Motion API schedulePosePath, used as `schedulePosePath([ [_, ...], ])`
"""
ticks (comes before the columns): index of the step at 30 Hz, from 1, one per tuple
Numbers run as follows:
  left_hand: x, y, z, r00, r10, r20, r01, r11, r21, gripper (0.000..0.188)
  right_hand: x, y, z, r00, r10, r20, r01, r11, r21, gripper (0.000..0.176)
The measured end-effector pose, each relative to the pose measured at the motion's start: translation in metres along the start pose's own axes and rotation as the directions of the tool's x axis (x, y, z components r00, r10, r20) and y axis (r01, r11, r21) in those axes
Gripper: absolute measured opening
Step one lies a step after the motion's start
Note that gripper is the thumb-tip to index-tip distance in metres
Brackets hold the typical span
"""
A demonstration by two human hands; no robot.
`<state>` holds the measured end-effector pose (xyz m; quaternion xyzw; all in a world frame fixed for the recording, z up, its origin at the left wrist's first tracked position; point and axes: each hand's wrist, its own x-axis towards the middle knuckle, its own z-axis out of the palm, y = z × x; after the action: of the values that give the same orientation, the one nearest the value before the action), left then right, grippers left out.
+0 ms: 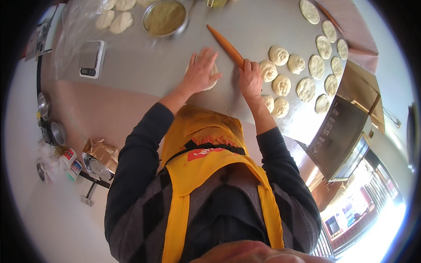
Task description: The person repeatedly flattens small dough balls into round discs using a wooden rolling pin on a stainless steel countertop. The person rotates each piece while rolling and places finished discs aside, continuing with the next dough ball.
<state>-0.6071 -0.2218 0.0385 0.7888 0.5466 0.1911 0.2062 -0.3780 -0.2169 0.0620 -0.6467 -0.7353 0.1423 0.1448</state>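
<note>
My left hand (201,71) lies flat over a round piece of dough (214,70) on the metal worktop (141,65), its fingers spread and slightly blurred. Most of that piece is hidden beneath the palm. In my right hand (251,79) is the near end of a tapered wooden rolling pin (227,46), which points away and to the left. Just right of this hand sit several coiled dough balls (282,85). Beyond them, several flattened dough rounds (306,90) are spread towards the worktop's right edge.
A digital scale (91,59) stands at the left, below a metal bowl of brownish powder or filling (165,17). Larger dough pieces (121,23) lie by plastic sheeting (70,36) at the far left. Another wooden rod (330,18) rests along the far right edge. A dark metal appliance (338,134) adjoins the worktop's right.
</note>
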Motion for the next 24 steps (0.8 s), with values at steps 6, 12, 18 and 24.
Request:
schedulePosePath([
  [6,-0.069,-0.021,-0.055,0.975,0.052,-0.215,-0.029,0.994,0.109,0.076,-0.023,-0.035,0.002,0.911,-0.412,0.005,0.412,0.911,0.037,0.043],
  [12,-0.023,-0.042,-0.028,0.981,-0.077,-0.176,0.122,0.958,0.259,0.067,0.016,-0.028,0.036,0.946,-0.321,-0.033,0.318,0.945,-0.075,0.053],
  [18,0.008,-0.056,-0.028,0.974,-0.064,-0.216,0.116,0.964,0.239,0.064,0.033,-0.017,0.050,0.970,-0.243,-0.029,0.244,0.968,0.063,0.056],
  [24,0.002,-0.053,-0.022,0.979,-0.048,-0.197,0.103,0.955,0.278,0.064,0.029,-0.009,0.025,0.929,-0.357,0.097,0.355,0.934,0.034,0.048],
])
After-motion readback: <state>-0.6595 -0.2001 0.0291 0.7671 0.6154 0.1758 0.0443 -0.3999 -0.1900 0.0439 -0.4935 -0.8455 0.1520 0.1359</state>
